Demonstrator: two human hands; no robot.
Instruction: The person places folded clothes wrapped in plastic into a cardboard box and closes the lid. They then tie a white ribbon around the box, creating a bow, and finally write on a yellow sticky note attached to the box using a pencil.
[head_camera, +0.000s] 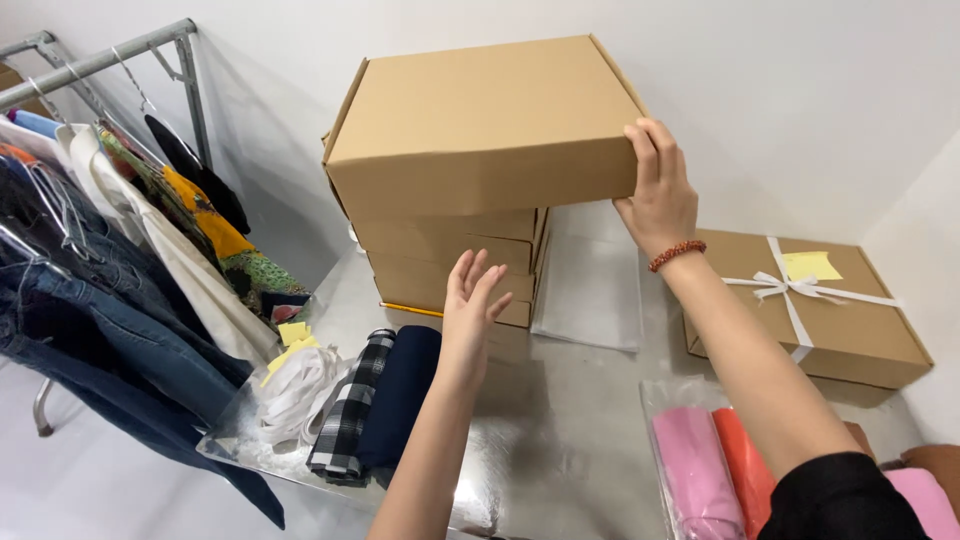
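Note:
A stack of plain brown cardboard boxes stands at the back of a shiny metal table (560, 420). The top box (480, 130) sits askew, tilted off the ones below. My right hand (658, 190), with a red bead bracelet on the wrist, grips the top box's right front corner. In front of the lower boxes (450, 255) my left hand (470, 300) is raised with fingers apart, holding nothing and just short of touching them.
A brown gift box with white ribbon and a yellow note (810, 300) lies at right. Folded cloths, checked and navy (375, 400), lie at left; pink and orange rolls in clear plastic (715, 465) at front right. A clothes rack (110, 220) stands left. A clear plastic bag (590, 290) lies flat beside the stack.

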